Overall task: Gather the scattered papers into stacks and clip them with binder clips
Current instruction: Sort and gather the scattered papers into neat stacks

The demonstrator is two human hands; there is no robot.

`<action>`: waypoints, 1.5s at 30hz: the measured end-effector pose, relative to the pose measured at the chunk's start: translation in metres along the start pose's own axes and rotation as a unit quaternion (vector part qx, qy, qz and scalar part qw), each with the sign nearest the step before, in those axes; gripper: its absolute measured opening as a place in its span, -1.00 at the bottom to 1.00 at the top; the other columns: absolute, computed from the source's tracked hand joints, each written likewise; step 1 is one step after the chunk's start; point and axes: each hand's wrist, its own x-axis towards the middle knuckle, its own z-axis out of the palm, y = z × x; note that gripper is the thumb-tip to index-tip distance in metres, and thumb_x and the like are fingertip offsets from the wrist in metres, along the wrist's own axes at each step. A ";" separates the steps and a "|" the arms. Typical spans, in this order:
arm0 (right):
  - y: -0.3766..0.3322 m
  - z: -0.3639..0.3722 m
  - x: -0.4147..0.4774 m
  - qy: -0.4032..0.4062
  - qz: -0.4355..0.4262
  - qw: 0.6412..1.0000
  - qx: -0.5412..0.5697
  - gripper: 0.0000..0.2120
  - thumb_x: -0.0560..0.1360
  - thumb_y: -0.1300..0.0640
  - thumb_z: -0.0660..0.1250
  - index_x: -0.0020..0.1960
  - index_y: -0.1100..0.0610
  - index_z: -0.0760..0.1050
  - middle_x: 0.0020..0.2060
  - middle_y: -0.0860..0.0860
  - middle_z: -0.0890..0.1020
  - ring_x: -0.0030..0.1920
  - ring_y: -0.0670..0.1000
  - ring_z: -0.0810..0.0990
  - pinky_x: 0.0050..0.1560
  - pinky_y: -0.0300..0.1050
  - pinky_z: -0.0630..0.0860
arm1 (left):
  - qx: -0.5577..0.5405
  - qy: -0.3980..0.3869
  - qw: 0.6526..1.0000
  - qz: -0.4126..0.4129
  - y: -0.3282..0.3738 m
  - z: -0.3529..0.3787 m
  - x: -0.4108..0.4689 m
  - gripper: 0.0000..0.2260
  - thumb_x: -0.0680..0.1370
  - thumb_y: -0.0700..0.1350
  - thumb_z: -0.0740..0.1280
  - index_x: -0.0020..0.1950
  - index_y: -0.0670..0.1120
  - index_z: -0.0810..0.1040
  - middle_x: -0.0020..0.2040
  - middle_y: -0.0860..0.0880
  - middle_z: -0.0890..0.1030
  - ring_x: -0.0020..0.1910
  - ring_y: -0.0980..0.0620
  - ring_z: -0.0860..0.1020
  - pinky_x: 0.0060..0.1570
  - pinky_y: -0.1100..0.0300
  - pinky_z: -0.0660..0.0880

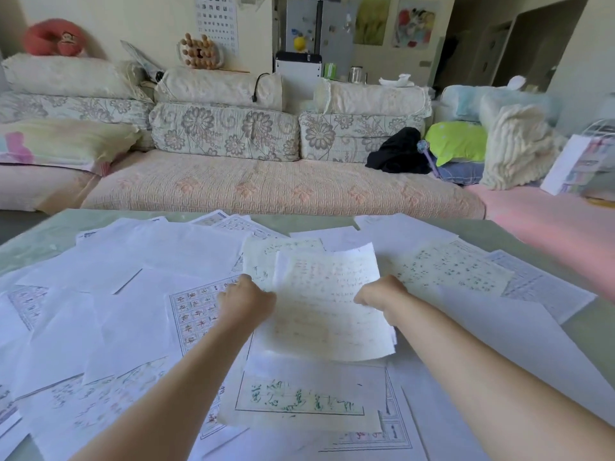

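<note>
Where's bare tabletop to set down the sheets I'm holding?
Bare table shows only at the rim: the far-left corner toward the sofa, a thin far strip, and the right edge beyond the scattered papers. Everything around the left hand and right hand gripping the held sheets is overlapping paper.

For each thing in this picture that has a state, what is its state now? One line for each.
held sheets: raised between both hands, far corner curled, no clip seen.
left hand: grips their left edge.
right hand: grips their right edge.
scattered papers: loose, overlapping on the table.
green-lettered sheet: lying flat, nearer than the held sheets.
</note>
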 end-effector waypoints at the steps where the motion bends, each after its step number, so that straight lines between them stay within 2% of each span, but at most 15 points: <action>1: -0.002 0.001 -0.001 -0.005 0.003 1.000 0.013 -0.51 0.31 0.18 0.48 0.19 0.27 0.46 0.11 0.14 0.55 0.11 0.15 0.54 -0.05 -0.10 0.51 | -0.031 -0.008 0.999 -0.017 0.003 -0.001 0.002 -0.54 0.50 -0.05 0.28 0.37 -0.13 0.33 0.14 -0.12 0.49 0.21 -0.19 0.43 0.22 0.04 0.40; 5: -0.002 0.003 0.003 -0.004 0.007 0.999 0.037 -0.51 0.41 0.23 0.45 0.30 0.26 0.43 0.00 0.11 0.57 -0.02 0.12 0.56 0.01 -0.09 0.53 | -0.023 -0.027 0.999 -0.021 0.010 -0.001 0.002 -0.70 0.48 -0.08 0.35 0.15 -0.13 0.40 0.01 -0.07 0.49 0.01 -0.13 0.49 -0.12 0.14 0.42; 8: -0.003 0.003 0.001 -0.006 0.010 0.998 0.056 -0.53 0.36 0.17 0.49 0.21 0.19 0.42 0.12 0.14 0.55 0.10 0.18 0.52 0.13 -0.01 0.52 | 0.001 -0.048 0.999 -0.014 0.013 0.001 0.002 -0.75 0.46 -0.05 0.36 0.03 -0.16 0.44 -0.04 -0.09 0.52 -0.07 -0.10 0.49 -0.21 0.16 0.39; 13: -0.006 0.003 0.009 -0.030 0.025 0.991 0.131 -0.62 0.41 0.29 0.45 0.20 0.26 0.46 0.09 0.14 0.54 0.02 0.14 0.49 -0.02 -0.10 0.43 | 0.095 -0.043 0.994 0.000 0.010 0.007 0.001 -0.55 0.40 0.00 0.40 0.23 -0.12 0.45 0.22 -0.12 0.42 0.28 -0.15 0.35 0.15 0.01 0.46; 15: -0.006 0.001 0.007 -0.050 0.022 0.989 0.139 -0.61 0.44 0.34 0.42 0.24 0.29 0.46 0.05 0.12 0.53 -0.02 0.12 0.47 -0.04 -0.11 0.40 | 0.089 -0.045 0.995 0.012 0.008 0.008 0.002 -0.48 0.37 0.02 0.44 0.28 -0.11 0.44 0.25 -0.11 0.41 0.28 -0.15 0.34 0.18 -0.01 0.45; 21: -0.001 0.001 0.007 -0.070 -0.026 0.992 0.098 -0.35 0.47 0.31 0.48 0.45 0.34 0.25 0.43 0.18 0.41 0.41 0.19 0.40 0.31 -0.01 0.37 | -0.032 -0.062 0.997 0.022 0.001 0.005 0.005 -0.34 0.43 -0.03 0.47 0.46 -0.13 0.32 0.30 -0.08 0.48 0.24 -0.10 0.47 0.09 0.11 0.47; 25: 0.007 -0.013 0.009 -0.080 -0.061 0.986 0.135 -0.70 0.48 0.37 0.44 0.13 0.23 0.41 0.14 0.01 0.54 0.16 0.06 0.49 0.19 -0.14 0.36 | -0.101 -0.026 0.994 0.019 -0.002 -0.001 0.006 -0.30 0.47 0.00 0.45 0.51 -0.15 0.23 0.35 -0.12 0.45 0.18 -0.11 0.50 0.13 0.06 0.48; 27: 0.012 -0.021 0.009 -0.104 -0.080 0.975 0.180 -0.71 0.44 0.37 0.48 0.10 0.25 0.50 0.06 0.00 0.62 0.09 0.03 0.57 0.23 -0.12 0.42 | -0.171 -0.017 0.985 0.011 -0.001 -0.006 0.003 -0.27 0.49 0.05 0.44 0.53 -0.13 0.18 0.33 -0.09 0.46 0.02 -0.03 0.54 0.06 0.08 0.48; 30: 0.016 -0.028 0.008 -0.161 -0.101 0.950 0.249 -0.66 0.42 0.41 0.48 0.17 0.24 0.59 0.07 0.14 0.70 0.08 0.12 0.68 0.19 0.10 0.57 | -0.392 -0.075 0.917 -0.024 -0.002 -0.012 0.010 -0.45 0.50 0.03 0.43 0.40 -0.16 0.38 0.16 -0.10 0.62 0.00 -0.09 0.64 0.10 -0.05 0.57; 33: 0.023 -0.028 0.008 -0.161 -0.119 0.954 0.225 -0.66 0.42 0.43 0.47 0.17 0.26 0.60 0.07 0.15 0.70 0.06 0.08 0.69 0.11 -0.03 0.59 | -0.489 -0.094 0.867 -0.031 0.001 -0.019 0.006 -0.79 0.60 -0.10 0.32 0.13 -0.22 0.54 0.01 -0.21 0.67 -0.01 -0.19 0.65 0.07 -0.07 0.59; 36: 0.030 -0.021 0.012 -0.074 -0.122 0.982 0.124 -0.80 0.42 0.32 0.51 0.03 0.23 0.63 -0.02 0.08 0.71 -0.02 0.03 0.68 0.05 -0.12 0.57 | -0.451 -0.052 0.891 -0.021 -0.001 -0.018 0.002 -0.86 0.62 -0.17 0.25 -0.05 -0.18 0.56 -0.12 -0.16 0.64 -0.15 -0.12 0.61 -0.09 0.03 0.61; 38: 0.032 -0.019 0.016 -0.018 -0.115 0.990 0.073 -0.87 0.40 0.25 0.53 -0.11 0.25 0.61 -0.09 0.09 0.70 -0.11 0.08 0.65 -0.11 -0.15 0.52 | -0.357 -0.015 0.934 0.006 -0.006 -0.016 0.005 -0.85 0.57 -0.14 0.24 -0.12 -0.17 0.56 -0.23 -0.14 0.59 -0.27 -0.09 0.54 -0.22 0.09 0.55; 40: 0.030 -0.019 0.015 0.024 -0.110 0.993 0.043 -0.76 0.42 0.22 0.50 -0.30 0.19 0.46 -0.26 0.06 0.58 -0.33 0.05 0.50 -0.31 -0.19 0.38 | -0.238 0.037 0.970 0.031 -0.015 -0.017 0.009 -0.87 0.53 -0.14 0.21 -0.17 -0.11 0.50 -0.29 -0.13 0.50 -0.33 -0.04 0.43 -0.31 0.16 0.37; 42: 0.028 -0.020 0.015 0.072 -0.110 0.991 0.002 -0.78 0.40 0.22 0.46 -0.31 0.24 0.45 -0.35 0.04 0.49 -0.39 0.04 0.40 -0.34 -0.19 0.31 | -0.196 0.077 0.977 0.035 -0.022 -0.023 0.010 -0.85 0.58 -0.19 0.17 -0.16 -0.09 0.48 -0.28 -0.14 0.49 -0.33 -0.04 0.41 -0.31 0.15 0.33; 45: 0.024 -0.021 0.014 0.082 -0.111 0.990 0.010 -0.87 0.43 0.24 0.42 -0.23 0.27 0.50 -0.33 0.04 0.53 -0.37 0.05 0.44 -0.33 -0.18 0.33 | -0.245 0.085 0.966 0.008 -0.031 -0.036 0.010 -0.80 0.58 -0.26 0.13 0.01 -0.09 0.53 -0.13 -0.12 0.60 -0.23 -0.10 0.55 -0.24 0.09 0.53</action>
